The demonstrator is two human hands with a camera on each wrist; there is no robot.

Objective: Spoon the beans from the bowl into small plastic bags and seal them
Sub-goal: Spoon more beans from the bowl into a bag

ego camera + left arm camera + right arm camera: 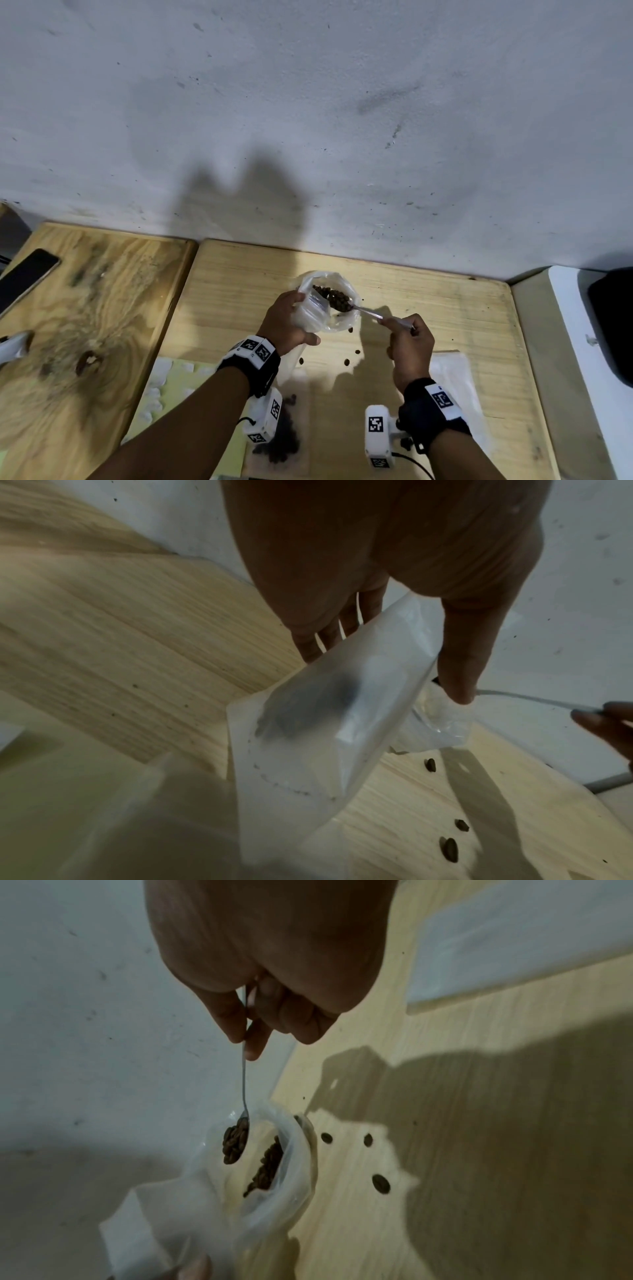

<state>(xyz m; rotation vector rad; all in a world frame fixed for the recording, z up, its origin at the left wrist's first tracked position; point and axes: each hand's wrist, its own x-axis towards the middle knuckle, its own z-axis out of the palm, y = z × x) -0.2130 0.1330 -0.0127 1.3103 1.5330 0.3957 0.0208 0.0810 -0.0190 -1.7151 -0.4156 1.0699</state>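
My left hand (291, 318) grips a small clear plastic bag (337, 320) and holds it up above the wooden table, mouth open to the right. Dark beans (323, 291) lie inside the bag. My right hand (404, 329) pinches the thin handle of a metal spoon (368, 311). The spoon's bowl, heaped with beans, sits in the bag's mouth. The right wrist view shows the loaded spoon (236, 1142) above the beans in the bag (291, 1164). In the left wrist view my thumb (459, 669) presses the bag (308, 723) at its rim. A dark heap of beans (287, 435) lies near the front edge; its container is unclear.
Several loose beans (346, 361) are scattered on the table (239, 291) under my hands. A flat stack of clear bags (452, 373) lies at the right. A yellow-green sheet (171, 387) sits front left, a phone (27, 274) far left, and the wall stands close behind.
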